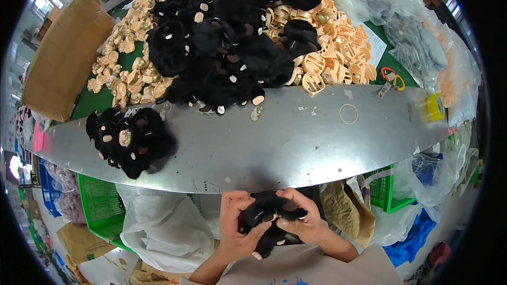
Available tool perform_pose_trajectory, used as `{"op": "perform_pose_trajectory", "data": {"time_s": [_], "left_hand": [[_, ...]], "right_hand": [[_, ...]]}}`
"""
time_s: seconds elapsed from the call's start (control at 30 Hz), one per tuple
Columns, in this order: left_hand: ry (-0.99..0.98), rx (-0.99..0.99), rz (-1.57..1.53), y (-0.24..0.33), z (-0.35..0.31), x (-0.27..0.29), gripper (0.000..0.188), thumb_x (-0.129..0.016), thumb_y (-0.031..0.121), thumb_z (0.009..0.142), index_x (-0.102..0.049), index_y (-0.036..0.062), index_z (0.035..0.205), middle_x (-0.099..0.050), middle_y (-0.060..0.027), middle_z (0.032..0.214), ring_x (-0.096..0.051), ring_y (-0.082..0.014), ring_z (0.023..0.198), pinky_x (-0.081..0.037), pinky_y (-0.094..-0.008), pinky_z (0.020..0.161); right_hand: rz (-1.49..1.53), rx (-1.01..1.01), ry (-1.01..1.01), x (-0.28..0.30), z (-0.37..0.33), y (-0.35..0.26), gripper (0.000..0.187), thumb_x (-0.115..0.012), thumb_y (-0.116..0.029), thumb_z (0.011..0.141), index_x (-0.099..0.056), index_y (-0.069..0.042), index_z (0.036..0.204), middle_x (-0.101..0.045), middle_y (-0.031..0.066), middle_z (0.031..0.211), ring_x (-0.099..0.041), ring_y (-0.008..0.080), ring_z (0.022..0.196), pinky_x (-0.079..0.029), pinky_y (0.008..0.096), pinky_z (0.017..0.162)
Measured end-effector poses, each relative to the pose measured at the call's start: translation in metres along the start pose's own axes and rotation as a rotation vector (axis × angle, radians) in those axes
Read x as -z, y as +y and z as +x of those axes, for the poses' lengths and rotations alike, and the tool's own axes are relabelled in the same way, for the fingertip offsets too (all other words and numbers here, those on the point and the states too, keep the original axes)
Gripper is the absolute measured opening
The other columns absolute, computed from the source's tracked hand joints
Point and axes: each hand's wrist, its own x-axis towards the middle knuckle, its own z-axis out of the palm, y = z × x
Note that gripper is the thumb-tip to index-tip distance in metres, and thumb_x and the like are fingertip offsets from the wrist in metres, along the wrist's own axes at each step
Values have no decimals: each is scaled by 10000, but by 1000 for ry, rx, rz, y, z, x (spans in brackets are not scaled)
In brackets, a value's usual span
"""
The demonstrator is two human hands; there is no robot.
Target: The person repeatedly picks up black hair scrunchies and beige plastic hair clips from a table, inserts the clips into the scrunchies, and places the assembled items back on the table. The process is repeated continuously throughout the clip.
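Both hands hold one black furry plush piece (pixel 266 219) just below the front edge of the metal table (pixel 296 148). My left hand (pixel 235 227) grips its left side with the thumb on top. My right hand (pixel 303 219) pinches its right side. A small pile of the same black plush pieces (pixel 129 140) lies on the table's left part. A big heap of black plush pieces (pixel 227 42) fills the back of the table, with beige plastic parts (pixel 327 55) spread around it.
Scissors with red and yellow handles (pixel 390 78), a rubber band (pixel 348 113) and a yellow tape roll (pixel 434 108) lie at the right. A cardboard box (pixel 63 55) stands at the left. Green crates (pixel 100 203) and plastic bags (pixel 158 221) sit under the table.
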Motion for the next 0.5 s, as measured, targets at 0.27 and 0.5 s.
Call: {"op": "perform_pose_trajectory", "data": {"time_s": [0.27,0.5], "left_hand": [[-70,290,-282,3,10,-3,341,-733,172,837,-524,0,1045,-413,-78,1087,-446,-142,950,-371,-247,855],[-34,120,-133,-4,13,-12,292,-731,157,855,-571,5,1045,-429,-80,1058,-459,-106,845,-401,-219,710]], "right_hand": [[-335,95,140,4,-1,10,155,-680,-37,884,-557,10,965,-554,32,919,-471,53,763,-383,197,645],[-404,183,392,-11,0,18,202,-713,-87,867,-537,8,900,-573,47,835,-481,78,738,-419,217,647]]}}
